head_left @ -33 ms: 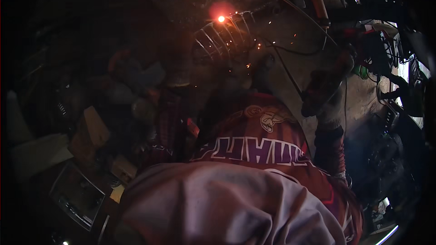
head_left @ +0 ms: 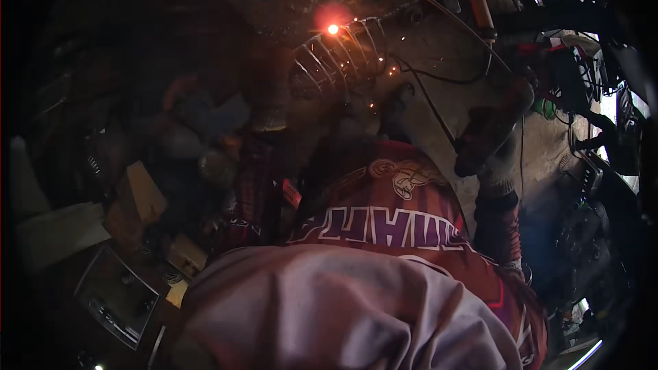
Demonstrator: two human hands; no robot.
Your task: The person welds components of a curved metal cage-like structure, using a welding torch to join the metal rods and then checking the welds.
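A bright glowing point [head_left: 333, 29] with a red halo burns at the far middle, on a row of curved metal bars [head_left: 329, 62]. Small sparks scatter below it. My right hand [head_left: 485, 142], in a dark glove with a knitted cuff, lies right of the bars, closed round something too dark to name. From its left edge a thin dark rod [head_left: 432, 106] slants up and left. My left hand [head_left: 271, 99], also gloved, is left of the bars, its cuff faintly lit. Darkness hides its fingers and whatever it may hold.
Another thin rod [head_left: 445, 14] with a lit tip slants at upper right, beside an orange-brown handle [head_left: 480, 0] and a looping black cable [head_left: 445, 81]. Wooden blocks [head_left: 140, 195] and a framed dark pane [head_left: 116, 298] lie at left. Pale cloth [head_left: 329, 294] covers the near middle.
The sparks near the glowing point lie in different places, and fewer show on the right. Both my hands keep their places.
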